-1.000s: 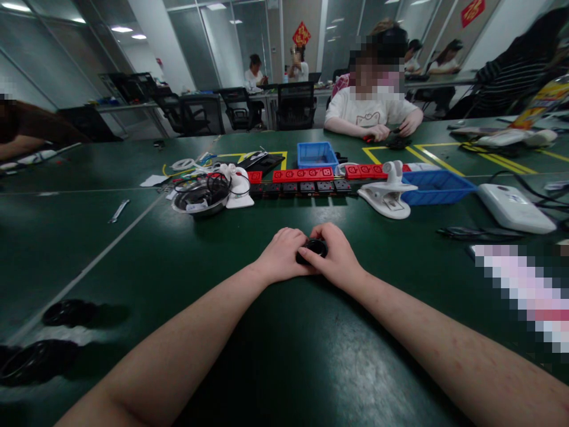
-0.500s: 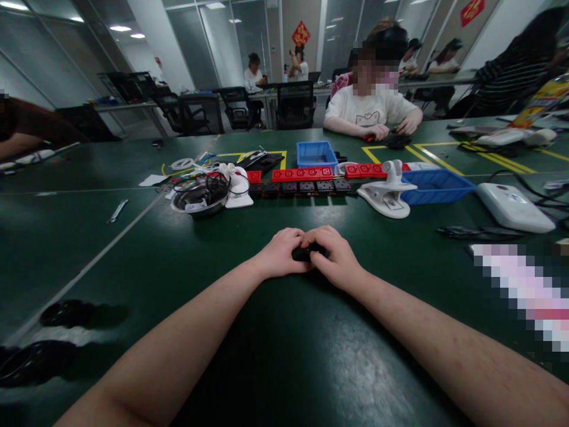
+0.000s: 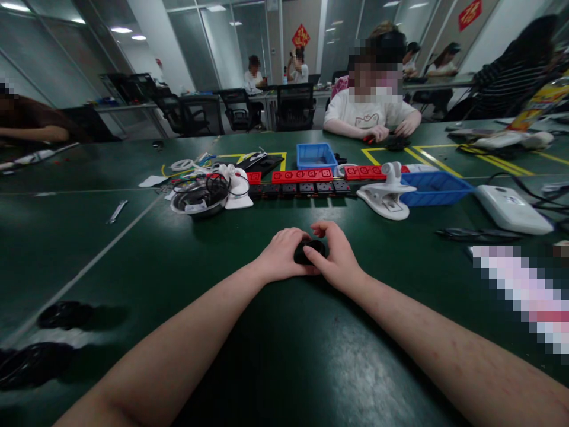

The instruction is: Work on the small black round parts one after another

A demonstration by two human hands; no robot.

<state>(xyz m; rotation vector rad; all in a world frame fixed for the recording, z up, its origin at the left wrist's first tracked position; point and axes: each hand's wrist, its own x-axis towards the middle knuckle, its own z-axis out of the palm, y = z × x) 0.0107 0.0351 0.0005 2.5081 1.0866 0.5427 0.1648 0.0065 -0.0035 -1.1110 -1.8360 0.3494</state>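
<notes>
A small, glossy black rounded object (image 3: 310,251) is at the middle of the dark green table (image 3: 284,332); its exact kind I cannot make out. My left hand (image 3: 287,252) curls around its left side, with fingers along the far edge and thumb along the near edge. On the right, my right hand (image 3: 338,255) lays its thumb across the top of the object. Its forefinger is lifted off and stretched out beyond it, with a gap between finger and thumb. The other fingers of the right hand are partly hidden.
Beyond my hands lie red power-socket strips (image 3: 302,175), a white clip stand (image 3: 387,193), blue trays (image 3: 438,188) and a metal bowl (image 3: 200,198) with cables. A wrench (image 3: 117,212) and glossy black items (image 3: 38,362) lie left. A person (image 3: 371,112) works opposite.
My right forefinger has lifted away from the black object, and its thumb has shifted left over the top. More of the object shows. The left hand keeps nearly the same place.
</notes>
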